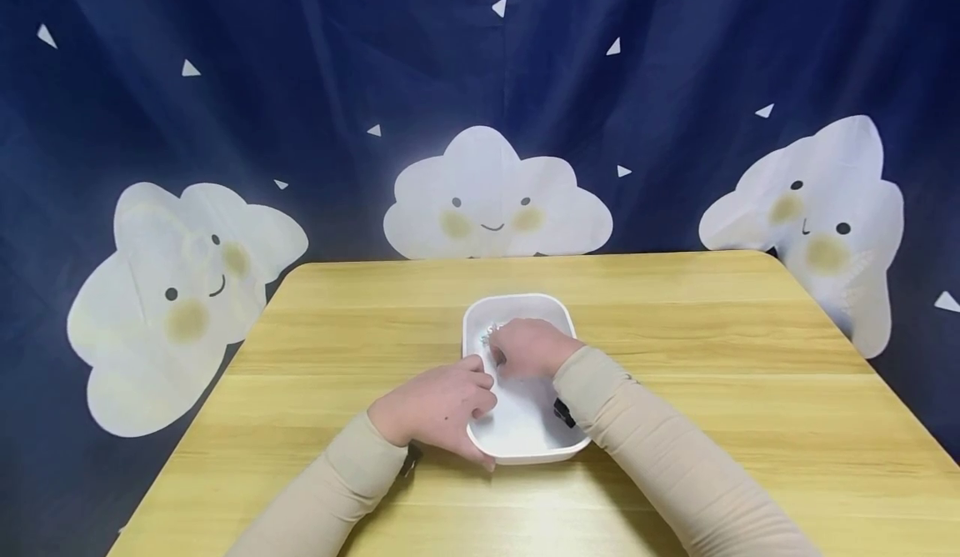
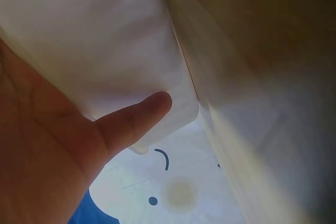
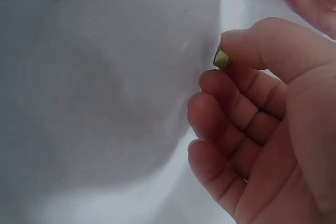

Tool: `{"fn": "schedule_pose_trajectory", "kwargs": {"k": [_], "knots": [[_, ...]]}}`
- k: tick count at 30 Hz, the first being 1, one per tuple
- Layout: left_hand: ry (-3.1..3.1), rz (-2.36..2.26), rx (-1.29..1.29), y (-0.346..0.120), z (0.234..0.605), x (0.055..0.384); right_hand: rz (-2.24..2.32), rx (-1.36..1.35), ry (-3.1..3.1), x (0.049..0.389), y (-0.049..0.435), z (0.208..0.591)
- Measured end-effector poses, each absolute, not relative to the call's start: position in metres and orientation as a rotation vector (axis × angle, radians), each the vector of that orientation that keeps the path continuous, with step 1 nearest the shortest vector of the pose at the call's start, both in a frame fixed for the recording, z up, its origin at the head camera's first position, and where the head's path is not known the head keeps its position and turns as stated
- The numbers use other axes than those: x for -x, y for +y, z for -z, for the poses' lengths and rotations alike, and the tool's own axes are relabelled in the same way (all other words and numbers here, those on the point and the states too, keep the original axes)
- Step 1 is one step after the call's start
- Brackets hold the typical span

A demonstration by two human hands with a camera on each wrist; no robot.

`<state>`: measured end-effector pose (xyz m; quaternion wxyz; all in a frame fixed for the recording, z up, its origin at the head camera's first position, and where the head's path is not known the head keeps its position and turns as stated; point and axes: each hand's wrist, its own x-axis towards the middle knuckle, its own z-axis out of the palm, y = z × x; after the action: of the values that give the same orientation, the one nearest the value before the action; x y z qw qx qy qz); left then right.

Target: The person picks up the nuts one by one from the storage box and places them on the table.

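Here, our right hand (image 1: pixel 534 347) pinches a small, shiny yellow-green piece (image 3: pixel 222 60) inside the white, rounded-rectangular, plastic-looking tub (image 1: pixel 525 460) our left hand (image 1: pixel 442 403) grips by its wall. We'd guess the piece light, stiff, slippery: best taken firmly across its sides.

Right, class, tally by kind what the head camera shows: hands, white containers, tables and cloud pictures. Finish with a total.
Left hand and right hand: 2
White container: 1
Table: 1
Cloud pictures: 3
Total: 7
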<state>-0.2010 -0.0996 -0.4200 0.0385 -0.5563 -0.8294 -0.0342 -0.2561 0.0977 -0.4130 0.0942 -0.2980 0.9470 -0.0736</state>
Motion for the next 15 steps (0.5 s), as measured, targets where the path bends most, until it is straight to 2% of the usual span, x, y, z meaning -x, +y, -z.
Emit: {"fn": "schedule_pose_trajectory", "kwargs": {"k": [15], "knots": [[-2.527, 0.068, 1.712, -0.101, 0.421, 0.201, 0.395, 0.970, 2.926, 0.253, 0.114, 0.400]]}}
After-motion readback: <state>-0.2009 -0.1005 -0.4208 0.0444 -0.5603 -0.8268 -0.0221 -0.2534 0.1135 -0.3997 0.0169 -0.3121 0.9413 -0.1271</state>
